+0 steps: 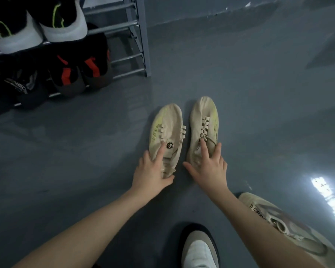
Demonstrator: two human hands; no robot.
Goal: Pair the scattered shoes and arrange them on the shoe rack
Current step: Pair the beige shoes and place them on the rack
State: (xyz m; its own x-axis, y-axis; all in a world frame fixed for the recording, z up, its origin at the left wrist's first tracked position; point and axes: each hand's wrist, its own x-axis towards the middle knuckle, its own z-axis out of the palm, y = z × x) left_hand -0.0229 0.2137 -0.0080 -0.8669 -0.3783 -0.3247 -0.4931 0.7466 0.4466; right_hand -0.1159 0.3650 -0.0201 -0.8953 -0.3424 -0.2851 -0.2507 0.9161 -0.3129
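Note:
Two beige sneakers with yellow-green tints lie side by side on the grey floor, toes pointing away from me. My left hand grips the heel end of the left beige sneaker. My right hand grips the heel end of the right beige sneaker, fingers over its laces. The grey metal shoe rack stands at the upper left. It holds black-and-white shoes on an upper bar shelf and black shoes with red tongues below.
Another beige sneaker lies at the lower right, partly behind my right forearm. A white-and-tan shoe with a dark sole sits at the bottom edge. The right end of each rack shelf shows bare bars. A grey wall runs along the top.

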